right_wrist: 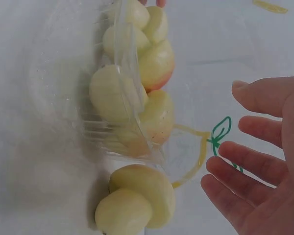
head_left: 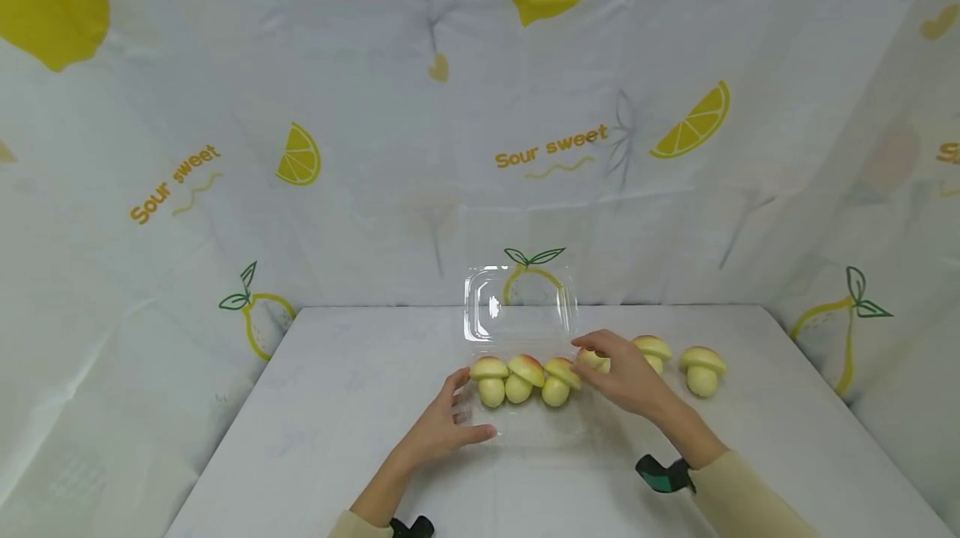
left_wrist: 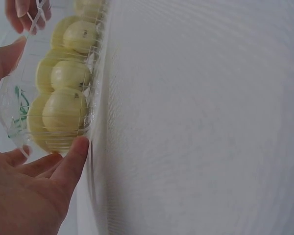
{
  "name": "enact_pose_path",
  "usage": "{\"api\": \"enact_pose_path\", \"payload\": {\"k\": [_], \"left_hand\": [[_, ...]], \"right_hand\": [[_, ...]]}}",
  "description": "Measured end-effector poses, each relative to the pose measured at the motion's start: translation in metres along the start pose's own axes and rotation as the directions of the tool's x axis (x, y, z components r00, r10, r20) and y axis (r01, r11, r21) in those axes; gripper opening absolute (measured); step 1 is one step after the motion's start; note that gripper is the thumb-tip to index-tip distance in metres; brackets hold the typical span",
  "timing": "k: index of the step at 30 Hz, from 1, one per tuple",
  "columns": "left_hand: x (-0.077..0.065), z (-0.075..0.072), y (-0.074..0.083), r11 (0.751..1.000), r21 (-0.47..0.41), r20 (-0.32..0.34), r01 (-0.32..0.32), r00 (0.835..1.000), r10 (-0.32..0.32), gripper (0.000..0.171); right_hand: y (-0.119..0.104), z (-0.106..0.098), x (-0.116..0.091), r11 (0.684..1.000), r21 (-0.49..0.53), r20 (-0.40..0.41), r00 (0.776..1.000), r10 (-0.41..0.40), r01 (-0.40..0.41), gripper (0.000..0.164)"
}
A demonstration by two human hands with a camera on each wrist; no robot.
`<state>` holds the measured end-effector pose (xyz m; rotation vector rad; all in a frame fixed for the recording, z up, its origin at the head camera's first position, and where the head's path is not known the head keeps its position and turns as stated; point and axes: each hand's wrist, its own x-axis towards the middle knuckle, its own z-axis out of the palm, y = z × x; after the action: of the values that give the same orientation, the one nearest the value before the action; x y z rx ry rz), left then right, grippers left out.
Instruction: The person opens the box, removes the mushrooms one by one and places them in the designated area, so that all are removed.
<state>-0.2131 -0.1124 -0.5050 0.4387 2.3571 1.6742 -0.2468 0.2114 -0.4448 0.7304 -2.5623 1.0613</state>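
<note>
A hinged clear plastic box [head_left: 517,429] lies on the table with its lid [head_left: 517,304] raised at the back. Three pale yellow toy mushrooms [head_left: 523,379] with reddish-tinged caps sit in a row inside it. My left hand [head_left: 442,429] holds the box's left end, fingers along the side and thumb across the front corner. In the right wrist view my right hand [right_wrist: 264,156] has its fingers apart and nothing in them. It hovers by the box's right end, partly covering a loose mushroom [right_wrist: 137,200] in the head view.
Two more mushrooms, a nearer-right one [head_left: 702,369] and one partly behind my right hand [head_left: 651,351], stand on the white table [head_left: 360,371]. A white cloth [head_left: 375,229] printed with lemons hangs behind and at both sides.
</note>
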Motion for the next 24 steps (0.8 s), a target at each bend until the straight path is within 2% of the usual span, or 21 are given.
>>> {"api": "enact_pose_path", "payload": {"k": [10, 18, 24], "left_hand": [[0.000, 0.000, 0.002, 1.000, 0.007, -0.004, 0.002, 1.000, -0.002, 0.102], [0.000, 0.000, 0.000, 1.000, 0.013, -0.011, -0.004, 1.000, 0.004, 0.102], [0.000, 0.000, -0.001, 1.000, 0.006, -0.011, -0.012, 1.000, 0.012, 0.102]], "right_hand": [[-0.004, 0.014, 0.005, 0.999, -0.035, 0.098, 0.995, 0.019, -0.016, 0.035], [-0.004, 0.025, 0.010, 1.000, -0.027, 0.133, 0.991, -0.004, 0.007, 0.037], [-0.004, 0.034, 0.016, 1.000, 0.008, 0.167, 0.986, 0.017, -0.018, 0.039]]}}
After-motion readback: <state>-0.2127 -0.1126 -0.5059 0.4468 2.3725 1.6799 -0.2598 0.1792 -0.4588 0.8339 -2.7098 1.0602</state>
